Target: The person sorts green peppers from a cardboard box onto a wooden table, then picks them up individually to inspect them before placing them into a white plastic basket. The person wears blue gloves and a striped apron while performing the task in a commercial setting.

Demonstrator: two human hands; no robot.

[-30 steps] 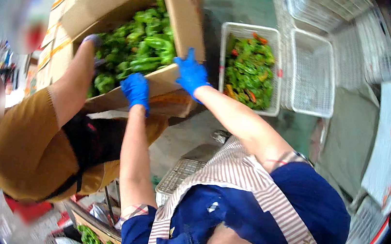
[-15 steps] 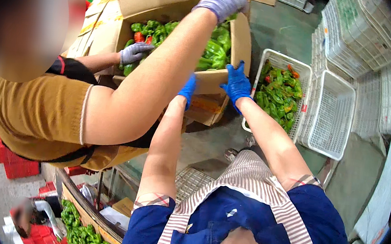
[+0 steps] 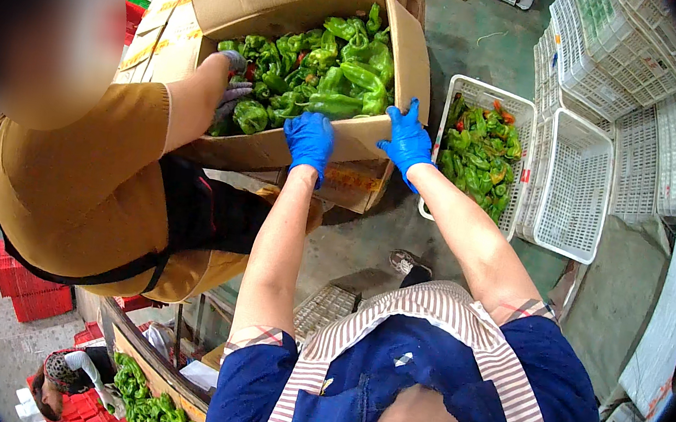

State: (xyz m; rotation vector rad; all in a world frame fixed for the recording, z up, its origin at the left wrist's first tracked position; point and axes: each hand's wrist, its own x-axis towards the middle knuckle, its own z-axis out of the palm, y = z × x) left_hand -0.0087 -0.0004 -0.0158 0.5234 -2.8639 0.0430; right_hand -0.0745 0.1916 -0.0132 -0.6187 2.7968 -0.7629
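Note:
A large open cardboard box (image 3: 357,139) full of green peppers (image 3: 339,76) stands in front of me. My left hand (image 3: 309,141), in a blue glove, is closed over its near rim, fingers bent inward beside the peppers. At the near right corner my right hand (image 3: 408,144), also blue-gloved, grips the rim, with thumb and fingers apart around the cardboard. A person in a brown top reaches into the box's left side; their gloved hands (image 3: 232,97) are among the peppers, partly hidden by their arm.
Right of the box, a white plastic crate (image 3: 491,97) holds green and some reddish peppers. Beside it stand an empty-looking white crate (image 3: 575,185) and tall stacks of crates (image 3: 619,51). Closed cartons (image 3: 157,33) lie beyond the person. More peppers (image 3: 154,399) lie at lower left, near another person.
The co-worker's raised arm has come down into the box, uncovering the peppers. My left hand, mostly hidden before, now shows on the near rim. My right hand stays at the corner.

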